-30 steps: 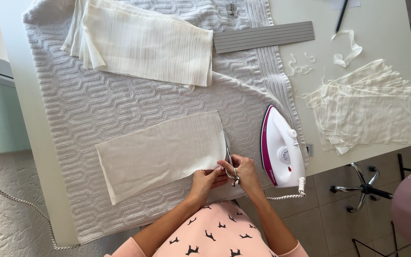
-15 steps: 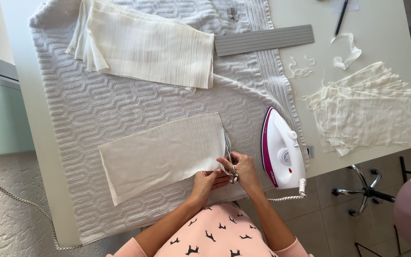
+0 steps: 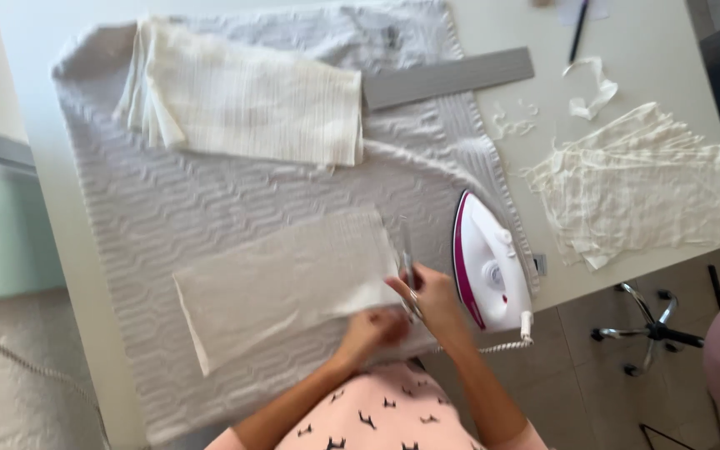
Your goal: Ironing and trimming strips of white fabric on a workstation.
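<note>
A cream rectangle of fabric (image 3: 285,279) lies on a grey quilted mat (image 3: 210,200). My right hand (image 3: 433,302) grips a pair of scissors (image 3: 407,275) whose blades point away from me along the fabric's right edge. Beside it, my left hand (image 3: 372,327) rests on the near right corner of the fabric, fingers curled on the cloth. A white and magenta iron (image 3: 489,267) lies just right of my right hand.
A folded stack of cream fabric (image 3: 243,96) sits at the far side of the mat. A grey ruler strip (image 3: 447,77), cut scraps (image 3: 589,83) and a pile of cut pieces (image 3: 639,183) lie on the white table. A chair base (image 3: 647,329) stands on the floor.
The view has shifted slightly and blurred. My hands stay at the fabric's right edge, the scissors still along it, with my left hand a little lower.
</note>
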